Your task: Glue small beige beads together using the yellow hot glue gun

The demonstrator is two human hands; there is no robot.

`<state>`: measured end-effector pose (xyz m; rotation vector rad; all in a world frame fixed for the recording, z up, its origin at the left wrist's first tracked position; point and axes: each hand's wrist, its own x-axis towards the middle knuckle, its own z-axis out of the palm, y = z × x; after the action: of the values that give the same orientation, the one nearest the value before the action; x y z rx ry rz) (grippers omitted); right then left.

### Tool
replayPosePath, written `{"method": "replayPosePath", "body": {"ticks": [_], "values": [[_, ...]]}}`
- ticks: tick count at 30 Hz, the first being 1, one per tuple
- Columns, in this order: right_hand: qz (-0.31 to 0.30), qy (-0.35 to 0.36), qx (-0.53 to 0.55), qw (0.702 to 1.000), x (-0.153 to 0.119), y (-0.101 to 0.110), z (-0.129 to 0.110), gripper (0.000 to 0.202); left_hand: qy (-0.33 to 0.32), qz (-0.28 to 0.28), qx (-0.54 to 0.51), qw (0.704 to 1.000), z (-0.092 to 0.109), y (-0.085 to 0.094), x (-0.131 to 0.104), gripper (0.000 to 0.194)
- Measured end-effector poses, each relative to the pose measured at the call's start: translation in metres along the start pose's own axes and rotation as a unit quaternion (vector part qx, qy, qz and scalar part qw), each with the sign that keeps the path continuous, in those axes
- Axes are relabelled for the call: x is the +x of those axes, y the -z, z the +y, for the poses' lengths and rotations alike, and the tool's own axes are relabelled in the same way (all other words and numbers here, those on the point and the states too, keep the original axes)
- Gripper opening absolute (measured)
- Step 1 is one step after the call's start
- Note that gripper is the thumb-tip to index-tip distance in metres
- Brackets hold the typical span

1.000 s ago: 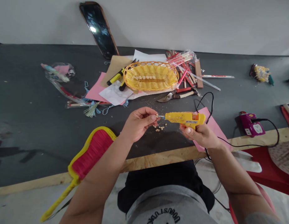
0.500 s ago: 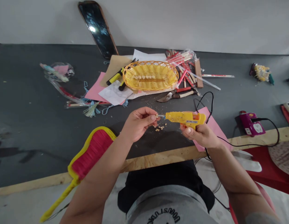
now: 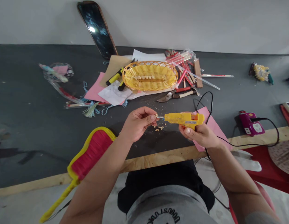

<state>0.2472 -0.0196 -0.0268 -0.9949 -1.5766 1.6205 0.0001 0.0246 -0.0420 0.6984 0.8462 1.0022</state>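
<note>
The glue gun (image 3: 181, 118) is held above the desk (image 3: 144, 149) in the right hand (image 3: 201, 135), by which its handle is gripped. Its barrel is bright yellow, speckled and smeared along its length; a pale label with dark print is stuck on its side, and something orange is seen through the opening near the rear. The metal nozzle (image 3: 160, 117), marked with blue at its base, is pointed at the left hand (image 3: 141, 123). A tiny pale piece (image 3: 156, 115) is pinched there between thumb and fingers, right by the tip; whether it is touched by the nozzle cannot be told. The hands are held apart, with the gun's front stretched between them. Pale bits (image 3: 157, 130) are scattered on the desk below. Beyond, a row of pale pieces (image 3: 144, 77) is held in the yellow basket (image 3: 170, 74), with pruners (image 3: 169, 96) laid just in front
</note>
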Motion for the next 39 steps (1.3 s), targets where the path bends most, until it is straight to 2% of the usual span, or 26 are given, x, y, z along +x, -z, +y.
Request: {"method": "replayPosePath", "body": {"ticks": [5,8,10,12,15,18,21,30,32,35,37,39], "values": [[0.001,-0.015,0.052,0.999,0.0,-0.001,-0.002,0.036,-0.01,0.016,-0.007,1.0,0.001,0.0,0.0,0.031],[0.036,-0.025,0.127,0.991,0.0,0.002,-0.001,0.031,-0.01,0.039,-0.008,0.999,0.002,0.0,0.001,0.032],[0.058,-0.025,0.179,0.982,0.0,0.007,0.003,0.04,-0.009,0.053,-0.006,0.999,0.003,0.0,0.002,0.033],[0.055,-0.025,0.214,0.975,0.001,0.013,0.007,0.051,-0.01,0.062,-0.004,0.998,0.003,0.0,0.002,0.034],[0.036,-0.023,0.232,0.972,0.0,0.021,0.014,0.068,-0.013,0.068,0.002,0.998,0.002,0.0,0.003,0.034],[0.043,-0.018,0.23,0.972,0.0,0.024,0.015,0.085,-0.015,0.065,0.009,0.998,0.002,0.0,0.003,0.032],[0.057,-0.016,0.215,0.975,0.001,0.024,0.011,0.088,-0.014,0.064,0.01,0.998,0.003,0.0,0.003,0.032],[0.089,0.005,0.148,0.985,-0.002,0.029,0.007,0.081,-0.017,0.057,0.005,0.998,0.002,0.001,0.003,0.033],[0.114,0.002,0.103,0.988,-0.003,0.038,0.005,0.067,-0.021,0.054,0.005,0.998,0.002,0.0,0.002,0.032],[0.194,-0.014,0.003,0.981,-0.005,0.06,0.002,0.04,-0.024,0.048,0.006,0.999,0.003,0.0,0.001,0.031],[0.224,-0.044,-0.075,0.971,-0.005,0.08,0.004,0.04,-0.025,0.046,0.009,0.999,0.003,0.0,0.001,0.03],[0.224,-0.081,-0.162,0.958,-0.006,0.1,0.007,0.04,-0.027,0.048,0.011,0.998,0.004,0.0,0.001,0.029]]}}
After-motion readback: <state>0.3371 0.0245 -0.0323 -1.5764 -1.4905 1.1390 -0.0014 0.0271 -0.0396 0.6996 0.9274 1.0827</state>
